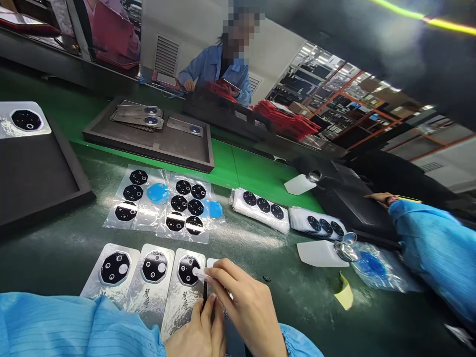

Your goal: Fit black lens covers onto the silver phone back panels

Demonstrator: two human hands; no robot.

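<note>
Silvery phone back covers lie in a row at the near edge: one [110, 270] at the left, one [149, 277] beside it, and a third [186, 292] next to my hands. Each has a black octagonal camera plate with a pale round disc. My right hand [247, 302] pinches a small white piece [201, 273] against the right side of the third cover's black plate [188, 270]. Below it, my left hand [203, 329] rests at that cover's right edge, fingers together; what they hold, if anything, is hidden. A fourth cover is mostly behind my hands.
Sheets of black plates [185, 208] lie mid-table, with stacked strips [260, 210] to their right. Farther off is a tray [178, 148] with covers. White bottles [322, 253], a yellow strip [345, 293] and another person's sleeve [431, 243] are at right. A person [215, 64] sits opposite.
</note>
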